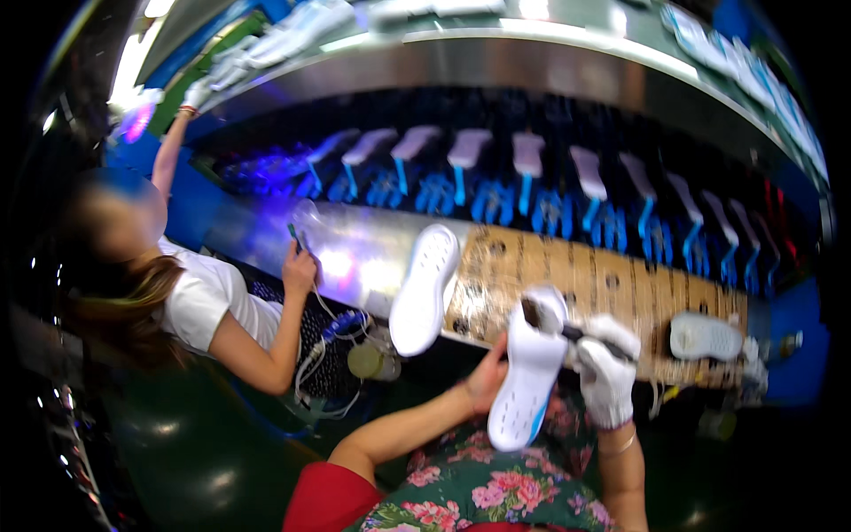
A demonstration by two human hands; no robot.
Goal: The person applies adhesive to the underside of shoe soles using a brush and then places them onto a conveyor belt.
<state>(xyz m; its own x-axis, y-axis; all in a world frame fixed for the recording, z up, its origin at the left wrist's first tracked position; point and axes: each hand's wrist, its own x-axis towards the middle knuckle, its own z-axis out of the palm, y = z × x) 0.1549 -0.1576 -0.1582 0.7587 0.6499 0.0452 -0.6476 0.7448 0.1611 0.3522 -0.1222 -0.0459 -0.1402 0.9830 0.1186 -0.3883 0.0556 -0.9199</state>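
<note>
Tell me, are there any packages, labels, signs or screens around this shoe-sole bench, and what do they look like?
None can be made out.
White shoe sole: held in the left hand, no visible label.
Right hand: white glove, holding a dark brush to the sole.
Brown work board: along the bench, dark round marks, too blurred to call labels.

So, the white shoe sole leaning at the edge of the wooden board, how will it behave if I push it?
The white shoe sole probably tips or slides off easily: it leans with its lower end over the wooden board edge. It looks light, likely foam, so a small push moves it. Its flat shape should not roll.
</note>
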